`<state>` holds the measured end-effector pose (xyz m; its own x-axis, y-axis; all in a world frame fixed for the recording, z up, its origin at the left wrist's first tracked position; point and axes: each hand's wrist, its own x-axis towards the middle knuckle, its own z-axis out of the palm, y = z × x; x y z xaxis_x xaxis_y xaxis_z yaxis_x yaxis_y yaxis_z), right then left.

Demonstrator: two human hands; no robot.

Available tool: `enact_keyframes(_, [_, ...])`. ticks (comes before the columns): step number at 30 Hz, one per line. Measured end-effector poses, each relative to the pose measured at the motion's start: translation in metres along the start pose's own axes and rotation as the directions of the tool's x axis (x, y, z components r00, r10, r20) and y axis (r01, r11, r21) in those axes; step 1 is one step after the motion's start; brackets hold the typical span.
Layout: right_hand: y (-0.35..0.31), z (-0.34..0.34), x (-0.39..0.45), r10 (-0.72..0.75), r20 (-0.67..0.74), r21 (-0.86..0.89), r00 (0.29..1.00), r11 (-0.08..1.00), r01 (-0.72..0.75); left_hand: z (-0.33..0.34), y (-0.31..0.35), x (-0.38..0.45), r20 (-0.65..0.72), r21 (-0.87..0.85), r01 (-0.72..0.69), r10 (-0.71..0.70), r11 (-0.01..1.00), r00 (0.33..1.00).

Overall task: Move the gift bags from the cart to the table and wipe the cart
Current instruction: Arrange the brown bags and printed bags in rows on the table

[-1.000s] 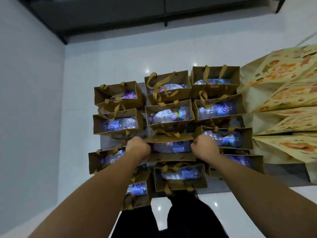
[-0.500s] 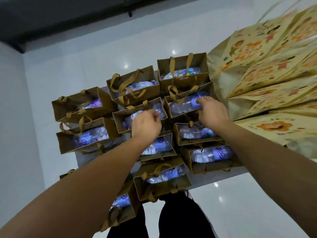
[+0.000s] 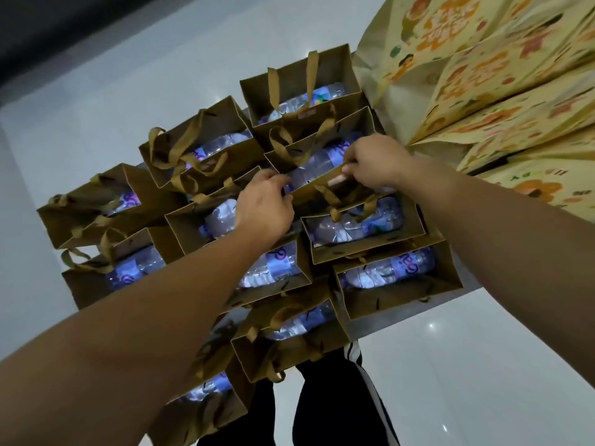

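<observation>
Left hand (image 3: 265, 207) and right hand (image 3: 375, 162) both pinched the near rim of one brown paper gift bag (image 3: 322, 162) at frame centre. Fingers curled tight. Matching bags crowded the grey surface (image 3: 380, 323).

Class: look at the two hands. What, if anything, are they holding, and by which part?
Both the left hand and right hand pinch one brown gift bag by its near top rim.

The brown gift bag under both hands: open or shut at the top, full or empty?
Open, and holding a bottle. The brown gift bag gapes, showing a water bottle; left hand and right hand grip its near rim.
</observation>
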<state>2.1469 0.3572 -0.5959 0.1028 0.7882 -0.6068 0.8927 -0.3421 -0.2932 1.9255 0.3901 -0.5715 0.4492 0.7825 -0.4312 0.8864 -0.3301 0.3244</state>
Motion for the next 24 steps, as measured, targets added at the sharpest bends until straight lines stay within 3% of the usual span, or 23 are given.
enact_keyframes(6, [-0.003,-0.004,-0.005,0.036,0.039,0.044,0.999,0.998,-0.037,-0.002,0.006,0.003,0.0,-0.008,0.026,-0.026,1.0,1.0])
enact_keyframes(9, [-0.004,-0.016,-0.007,0.064,0.162,0.263,0.985,0.959,-0.106,0.001,0.005,0.001,-0.005,-0.049,0.06,-0.061,0.997,0.998])
enact_keyframes(10, [-0.008,-0.02,-0.007,0.078,0.141,0.327,0.987,0.937,-0.121,0.001,0.005,0.001,-0.019,-0.07,0.078,-0.08,0.994,0.997])
enact_keyframes(12, [-0.014,-0.024,-0.001,0.129,-0.12,0.351,0.984,0.933,-0.079,0.002,0.007,0.002,-0.057,-0.1,0.111,-0.118,0.989,0.991])
enact_keyframes(14, [-0.02,-0.029,0.012,0.123,-0.429,0.244,0.895,0.97,-0.017,0.0,0.009,0.005,-0.091,-0.1,0.123,-0.133,0.987,0.987])
enact_keyframes(15, [-0.023,-0.033,0.02,0.093,-0.469,0.202,0.879,0.979,0.004,-0.001,0.009,0.007,-0.101,-0.095,0.118,-0.127,0.988,0.987])
enact_keyframes(19, [-0.027,-0.038,0.058,0.022,-0.309,0.0,0.951,1.0,-0.023,-0.002,0.004,0.013,-0.109,-0.076,0.108,-0.116,0.991,0.987])
enact_keyframes(24, [-0.036,-0.046,0.071,0.037,-0.307,0.03,0.951,0.999,-0.029,-0.002,-0.005,0.012,-0.101,-0.105,0.111,-0.122,0.988,0.987])
